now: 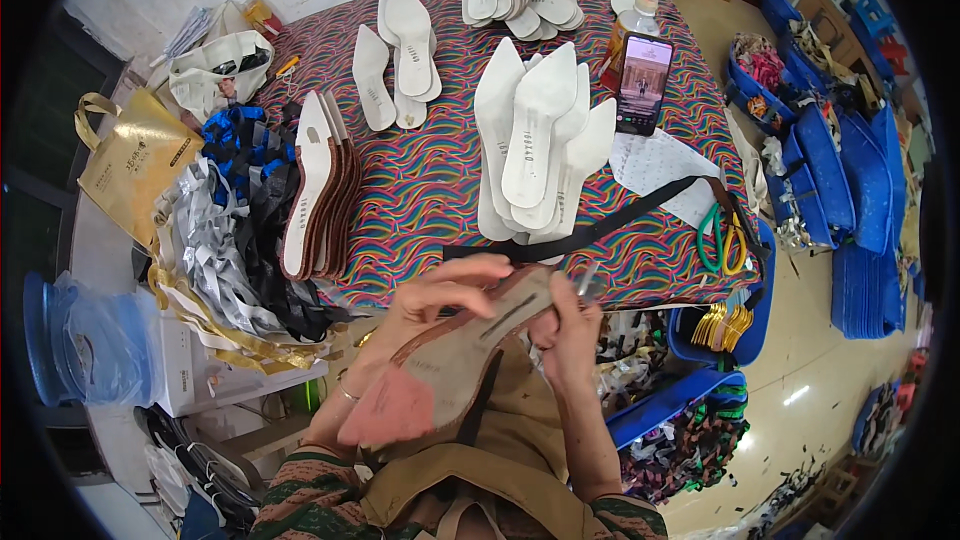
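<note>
A long shoe insole (440,370) with a tan-grey face, brown edge and pink toe patch is held tilted above my lap. My right hand (568,325) grips its heel end. A small shiny metal piece (590,283) sticks out beside those fingers; its kind is unclear. From the left, my left hand (440,290) lies along the insole's upper edge, fingers bent over it and palm partly hidden. Under the insole a black strap (482,395) hangs down. Another black strap (620,220) lies across the table's front, close beyond my hands.
White insoles (535,140) lie piled on the patterned table (430,200). Brown-edged insoles (318,190) stand stacked at left, near heaped straps (215,240). At right are a phone (643,85), a bottle (640,15) and green-and-yellow-handled scissors (722,240). Blue bins (865,180) line the floor.
</note>
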`<state>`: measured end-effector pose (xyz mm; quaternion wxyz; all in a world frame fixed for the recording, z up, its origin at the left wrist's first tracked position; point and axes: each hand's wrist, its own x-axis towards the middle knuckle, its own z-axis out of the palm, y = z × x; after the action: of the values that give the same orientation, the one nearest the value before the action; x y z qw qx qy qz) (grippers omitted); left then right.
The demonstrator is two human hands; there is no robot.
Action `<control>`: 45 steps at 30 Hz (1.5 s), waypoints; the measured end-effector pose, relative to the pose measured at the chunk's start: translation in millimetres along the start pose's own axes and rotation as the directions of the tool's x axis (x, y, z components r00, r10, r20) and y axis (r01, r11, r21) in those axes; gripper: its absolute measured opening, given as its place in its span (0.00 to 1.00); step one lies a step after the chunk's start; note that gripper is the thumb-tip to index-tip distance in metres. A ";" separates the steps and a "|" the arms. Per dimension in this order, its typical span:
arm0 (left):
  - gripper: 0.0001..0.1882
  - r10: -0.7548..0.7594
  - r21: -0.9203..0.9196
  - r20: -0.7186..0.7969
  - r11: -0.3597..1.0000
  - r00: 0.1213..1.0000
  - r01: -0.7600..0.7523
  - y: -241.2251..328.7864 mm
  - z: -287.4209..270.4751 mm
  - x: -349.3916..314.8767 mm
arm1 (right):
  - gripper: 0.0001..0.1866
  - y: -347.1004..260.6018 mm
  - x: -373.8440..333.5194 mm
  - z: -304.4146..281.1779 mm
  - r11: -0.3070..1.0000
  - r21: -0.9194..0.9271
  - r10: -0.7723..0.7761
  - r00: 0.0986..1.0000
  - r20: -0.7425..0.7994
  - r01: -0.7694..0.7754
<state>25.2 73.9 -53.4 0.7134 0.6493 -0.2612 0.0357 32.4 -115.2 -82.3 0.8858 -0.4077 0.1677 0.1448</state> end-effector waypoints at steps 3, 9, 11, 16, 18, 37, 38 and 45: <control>0.12 0.034 -0.080 -0.180 0.996 0.983 -0.049 -23.0 -40.9 -1.8 | 0.16 12.4 0.8 -4.1 0.985 -0.161 0.071 0.993 0.099 -0.055; 0.13 -0.271 0.036 -0.767 0.887 0.581 0.461 -39.4 -95.9 16.2 | 0.12 -0.6 9.6 -12.6 0.789 -0.479 -0.361 0.921 0.144 0.384; 0.14 -0.104 0.534 -0.722 0.545 0.684 0.646 -77.6 -122.6 3.1 | 0.08 -21.9 15.1 -10.8 0.743 -0.537 -0.372 0.914 0.162 0.398; 0.26 0.449 0.898 -0.424 0.096 0.787 0.429 -65.4 -83.4 53.7 | 0.11 -59.7 77.9 -3.6 0.556 -0.672 -0.515 0.838 0.183 0.489; 0.25 0.219 0.714 -0.599 0.580 0.770 0.391 -48.9 -62.8 89.2 | 0.13 -67.9 113.5 0.3 0.498 -0.690 -0.558 0.803 0.208 0.525; 0.28 -0.034 0.721 -0.581 0.442 0.814 0.533 -124.9 -23.2 249.9 | 0.16 -41.9 242.3 32.7 0.242 -0.706 -0.871 0.469 0.145 0.666; 0.27 0.013 0.743 -0.568 0.438 0.823 0.506 -127.3 -23.9 250.0 | 0.16 -42.5 241.8 32.6 0.248 -0.716 -0.859 0.489 0.149 0.653; 0.25 0.061 0.727 -0.533 0.543 0.844 0.420 -135.1 -32.9 246.1 | 0.18 -48.9 233.6 36.7 0.310 -0.743 -0.806 0.578 0.125 0.593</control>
<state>300.5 13.3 -73.6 0.3677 0.8962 0.0508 0.2429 268.9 -89.5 -123.9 0.5882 -0.7646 0.0190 -0.2629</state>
